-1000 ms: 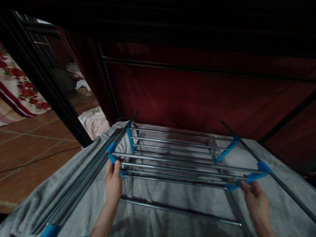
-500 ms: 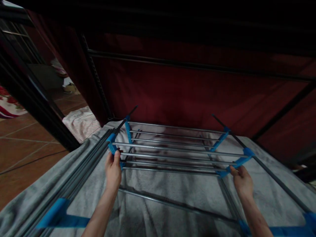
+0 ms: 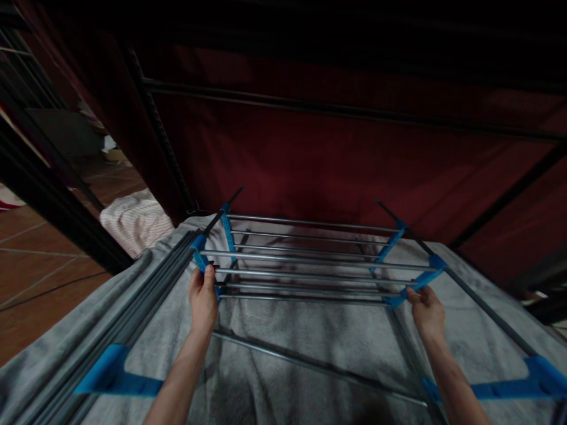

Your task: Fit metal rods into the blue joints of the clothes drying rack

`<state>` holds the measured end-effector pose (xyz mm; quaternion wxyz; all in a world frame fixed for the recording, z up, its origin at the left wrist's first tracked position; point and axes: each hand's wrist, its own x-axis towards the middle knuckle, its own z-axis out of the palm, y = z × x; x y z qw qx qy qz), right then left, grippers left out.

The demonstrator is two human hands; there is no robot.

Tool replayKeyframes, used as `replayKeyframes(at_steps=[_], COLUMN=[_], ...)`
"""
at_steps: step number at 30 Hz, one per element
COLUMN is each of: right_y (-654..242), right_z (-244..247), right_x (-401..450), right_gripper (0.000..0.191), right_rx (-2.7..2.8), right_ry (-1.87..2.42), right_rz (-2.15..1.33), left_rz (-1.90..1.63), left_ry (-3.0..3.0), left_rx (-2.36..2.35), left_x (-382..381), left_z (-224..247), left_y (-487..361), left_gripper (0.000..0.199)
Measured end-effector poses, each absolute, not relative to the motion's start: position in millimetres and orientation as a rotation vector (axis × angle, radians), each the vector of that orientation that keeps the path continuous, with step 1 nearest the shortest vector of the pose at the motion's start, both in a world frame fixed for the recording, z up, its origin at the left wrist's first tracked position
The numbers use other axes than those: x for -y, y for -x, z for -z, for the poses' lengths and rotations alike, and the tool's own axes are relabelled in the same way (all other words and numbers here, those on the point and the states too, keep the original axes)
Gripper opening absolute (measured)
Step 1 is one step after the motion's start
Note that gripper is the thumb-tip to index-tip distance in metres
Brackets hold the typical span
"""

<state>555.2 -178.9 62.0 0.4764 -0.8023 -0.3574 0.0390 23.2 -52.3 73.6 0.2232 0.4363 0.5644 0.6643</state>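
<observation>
A rack of thin metal rods [image 3: 310, 260] with blue plastic brackets stands on a grey blanket [image 3: 292, 336]. My left hand [image 3: 204, 298] is closed at the near left blue bracket [image 3: 200, 257], thumb up beside the rod ends. On the other side, my right hand [image 3: 427, 311] pinches the near right blue bracket [image 3: 419, 280] close to a rod's end. Both brackets join dark side poles. Closer to me are two more blue brackets, one at the lower left [image 3: 116, 378] and one at the lower right [image 3: 518, 381]. My fingertips are partly hidden behind the brackets.
Several loose grey tubes [image 3: 146, 301] lie along the left of the blanket. A single metal rod [image 3: 319, 366] crosses low in front. Behind the rack hangs a dark red curtain [image 3: 301, 159] on a black frame. Striped cloth [image 3: 137, 221] lies by the tiled floor [image 3: 39, 265].
The view has shifted slightly, so the rack appears a little higher and further left. Both hands keep their places at the near brackets; my right hand appears slightly further left.
</observation>
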Motion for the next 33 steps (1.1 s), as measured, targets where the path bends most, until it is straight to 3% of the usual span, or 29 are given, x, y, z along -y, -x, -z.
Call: replayKeyframes(at_steps=[12,20,27,33], right_y=[-562,-533,-458,-436], right_z=[-51,-25,32,77], right_x=[179,210,274,295], right_gripper=[0.052,0.081,0.047,0.038], right_rx=[0.876,0.891,1.423,1.640], right_ry=[2.014,1.902,1.785,1.700], right_rz=[-0.108,-0.152,-0.316,-0.324], left_rz=[-1.807,-1.763,-1.754,-1.740], left_ry=[-1.259,-1.283,-1.321,-1.387], left_rx=[-1.581,-1.593,-1.585,-1.616], left_x=[51,57,61,61], left_z=[-75,-77,-76,-76], left_y=[-26,-22,-20,-20], left_gripper=[0.046,0.046,0.042,0.045])
